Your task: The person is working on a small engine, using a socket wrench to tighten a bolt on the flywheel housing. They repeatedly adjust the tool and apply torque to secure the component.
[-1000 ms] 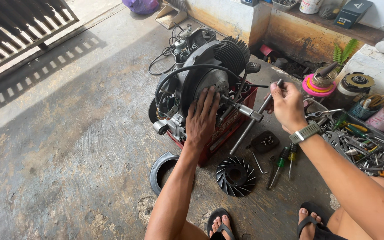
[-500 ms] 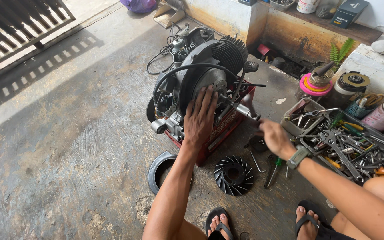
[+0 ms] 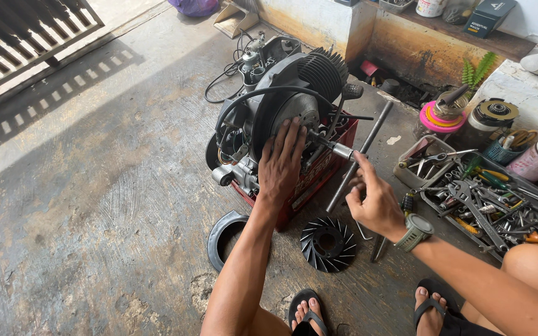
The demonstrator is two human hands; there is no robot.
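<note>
A small grey engine with a finned black cylinder sits on a red crate on the concrete floor. My left hand lies flat against the round face of the engine, fingers spread. A T-handle socket wrench sticks out of the engine's centre, its long cross bar slanting down to the left. My right hand, with a watch on the wrist, is curled around the lower part of that bar.
A black finned fan wheel and a black ring-shaped cover lie on the floor in front of the crate. A tray of wrenches and screwdrivers sits at the right. Cans and spools stand behind it. My sandalled feet are at the bottom.
My right hand has come down from the upper end of the wrench bar to its lower part, closer to me. My left hand has stayed pressed on the engine.
</note>
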